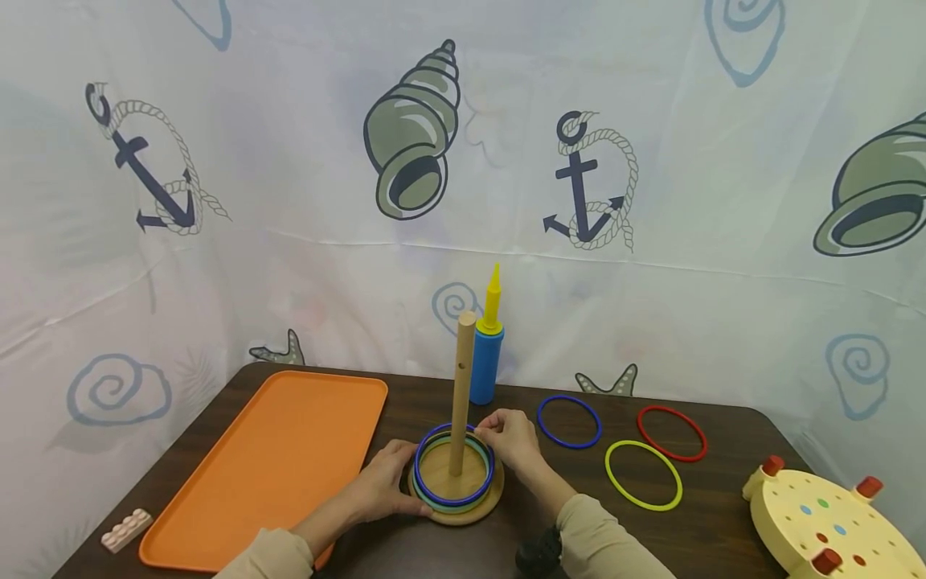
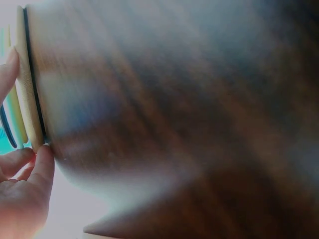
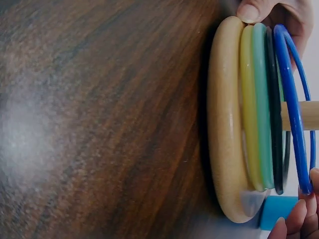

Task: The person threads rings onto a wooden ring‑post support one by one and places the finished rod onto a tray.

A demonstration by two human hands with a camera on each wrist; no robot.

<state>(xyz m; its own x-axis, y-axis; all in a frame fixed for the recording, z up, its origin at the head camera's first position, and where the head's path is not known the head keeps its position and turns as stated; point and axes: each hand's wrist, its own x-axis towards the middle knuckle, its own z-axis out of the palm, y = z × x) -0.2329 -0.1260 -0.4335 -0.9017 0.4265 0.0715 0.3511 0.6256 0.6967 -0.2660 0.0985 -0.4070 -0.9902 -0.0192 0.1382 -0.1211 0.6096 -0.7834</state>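
Observation:
A round wooden base (image 3: 224,119) with an upright peg (image 1: 463,386) stands on the table. Around the peg lie yellow (image 3: 249,99), green (image 3: 261,99) and black (image 3: 273,99) rings, stacked from the base up. A blue ring (image 3: 294,109) encircles the peg above them, slightly tilted and apart from the black one on the right hand's side. My right hand (image 1: 510,438) pinches this blue ring at its far right edge. With thumb in front and fingers behind, my left hand (image 1: 387,482) grips the base's left rim.
An orange tray (image 1: 282,458) lies left, beside a pale toy brick (image 1: 126,531). Behind the peg stands a blue-and-yellow hand pump (image 1: 486,362). Loose blue (image 1: 538,414), red (image 1: 703,442) and yellow (image 1: 680,486) rings lie right. A yellow pegged toy (image 1: 832,515) occupies the right edge.

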